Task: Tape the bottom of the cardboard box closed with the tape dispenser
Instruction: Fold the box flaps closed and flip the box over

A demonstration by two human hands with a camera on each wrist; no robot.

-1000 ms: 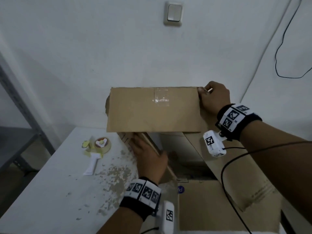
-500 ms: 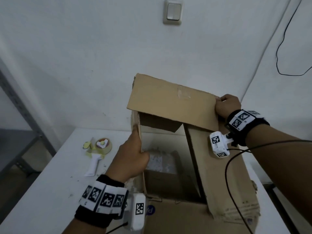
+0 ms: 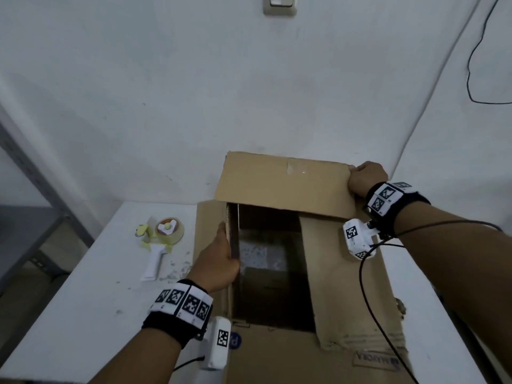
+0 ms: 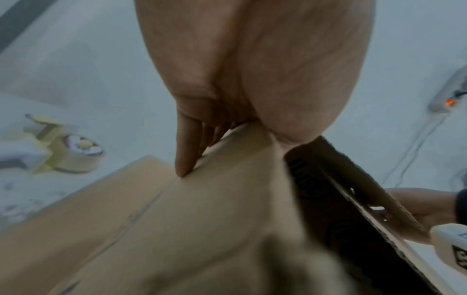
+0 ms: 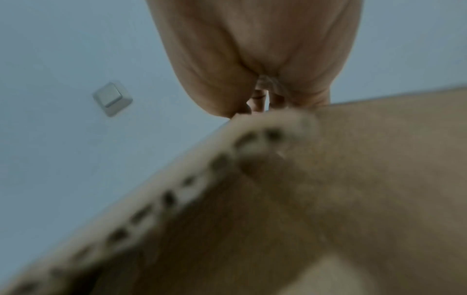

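Note:
A brown cardboard box (image 3: 346, 295) stands on the white table (image 3: 69, 314) with its flaps open upward; the inside is dark. My left hand (image 3: 219, 259) grips the edge of the left flap (image 4: 227, 199), thumb inside and fingers (image 4: 187, 147) outside. My right hand (image 3: 365, 177) grips the far right corner of the far flap (image 3: 282, 184), which leans over the opening and carries a scrap of old clear tape. The right flap (image 3: 349, 286) lies folded inward. The tape dispenser (image 3: 163, 239), yellow with a white handle, lies on the table left of the box, also in the left wrist view (image 4: 63, 155).
A white wall rises close behind the table, with a light switch (image 3: 279, 4) on it. A black cable (image 3: 476, 79) hangs on the right wall. A grey metal shelf frame (image 3: 33, 184) stands at the left. A power strip (image 4: 449, 95) shows in the left wrist view.
The box has tipped from lying on its side to standing with its opening up. The far flap came down from upright. My left hand moved from inside the box to the left flap's edge.

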